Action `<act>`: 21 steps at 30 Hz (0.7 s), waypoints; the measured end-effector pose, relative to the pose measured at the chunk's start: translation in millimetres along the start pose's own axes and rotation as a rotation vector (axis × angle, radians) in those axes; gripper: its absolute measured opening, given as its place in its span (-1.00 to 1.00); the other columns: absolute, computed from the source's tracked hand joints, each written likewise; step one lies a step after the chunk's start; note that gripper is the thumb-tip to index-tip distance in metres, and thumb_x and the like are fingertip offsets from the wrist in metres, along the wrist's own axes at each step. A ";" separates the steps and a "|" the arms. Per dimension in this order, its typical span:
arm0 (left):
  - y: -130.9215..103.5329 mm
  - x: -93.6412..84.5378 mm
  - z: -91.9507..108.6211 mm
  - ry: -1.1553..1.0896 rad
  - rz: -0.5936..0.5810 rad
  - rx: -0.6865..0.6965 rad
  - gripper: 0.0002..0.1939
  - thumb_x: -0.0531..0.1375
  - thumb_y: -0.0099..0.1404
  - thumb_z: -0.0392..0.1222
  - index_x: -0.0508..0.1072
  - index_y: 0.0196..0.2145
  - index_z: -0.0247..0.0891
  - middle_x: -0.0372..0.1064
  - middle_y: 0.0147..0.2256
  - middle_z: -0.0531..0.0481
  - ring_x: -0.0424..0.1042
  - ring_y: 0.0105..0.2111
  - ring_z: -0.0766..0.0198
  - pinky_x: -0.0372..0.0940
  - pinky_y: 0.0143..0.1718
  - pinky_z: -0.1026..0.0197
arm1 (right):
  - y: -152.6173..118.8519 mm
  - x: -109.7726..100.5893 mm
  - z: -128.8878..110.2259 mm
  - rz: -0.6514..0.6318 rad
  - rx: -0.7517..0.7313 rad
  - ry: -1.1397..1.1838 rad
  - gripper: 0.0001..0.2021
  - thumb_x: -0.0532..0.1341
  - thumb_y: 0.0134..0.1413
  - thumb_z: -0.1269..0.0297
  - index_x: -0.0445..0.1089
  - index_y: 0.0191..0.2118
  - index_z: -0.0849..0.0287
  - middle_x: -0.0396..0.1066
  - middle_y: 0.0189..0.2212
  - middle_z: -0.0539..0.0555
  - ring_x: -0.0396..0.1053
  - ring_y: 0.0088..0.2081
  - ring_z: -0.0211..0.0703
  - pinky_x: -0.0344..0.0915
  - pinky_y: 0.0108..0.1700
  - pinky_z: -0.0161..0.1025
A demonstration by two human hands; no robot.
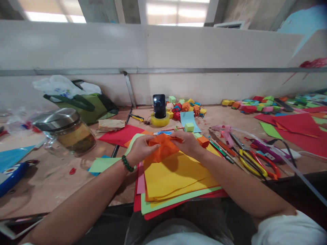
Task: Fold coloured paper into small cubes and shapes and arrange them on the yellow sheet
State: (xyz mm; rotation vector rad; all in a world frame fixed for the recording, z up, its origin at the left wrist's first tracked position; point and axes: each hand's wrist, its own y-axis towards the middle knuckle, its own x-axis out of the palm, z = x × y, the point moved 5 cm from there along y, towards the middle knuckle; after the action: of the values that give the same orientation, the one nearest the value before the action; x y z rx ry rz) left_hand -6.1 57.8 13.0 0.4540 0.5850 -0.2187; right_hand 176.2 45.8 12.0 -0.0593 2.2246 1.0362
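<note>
Between my two hands is an orange sheet of paper point(163, 149), creased and partly folded. My left hand point(141, 147), with a green bead bracelet point(127, 163) at the wrist, pinches its left side. At the upper right edge, my right hand point(187, 143) grips the same sheet with closed fingers. Below both hands lies a stack of coloured sheets, with a yellow sheet point(178, 178) on top and green, pink and red edges showing. A small orange paper cube point(203, 142) sits just right of my right hand, and a pale green cube point(189, 127) stands beyond it.
A phone point(159, 106) stands in a yellow tape roll point(160, 120) before piled paper cubes point(187, 107). Scissors point(252, 163), a pink glue gun point(224, 132) and a purple one point(272, 151) lie right. Left are a glass tea jug point(68, 132) and a green bag point(84, 105).
</note>
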 end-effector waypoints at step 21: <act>-11.3 6.4 20.3 -0.018 0.061 0.161 -0.70 0.12 0.17 -0.32 0.58 -0.18 -0.27 0.46 -0.36 -0.06 0.38 -0.33 0.27 0.30 -0.24 0.26 | -2.7 -11.2 -39.3 0.149 -0.254 0.000 -0.80 0.13 -0.03 0.58 0.40 -0.47 0.14 0.40 -0.38 0.05 0.41 -0.35 -0.28 0.36 -0.31 -0.35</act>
State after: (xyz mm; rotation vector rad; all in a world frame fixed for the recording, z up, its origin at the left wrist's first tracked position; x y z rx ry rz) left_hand 5.2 37.9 20.3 0.6241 0.5366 -0.2119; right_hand 163.8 14.2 34.8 -0.0050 2.1109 1.3966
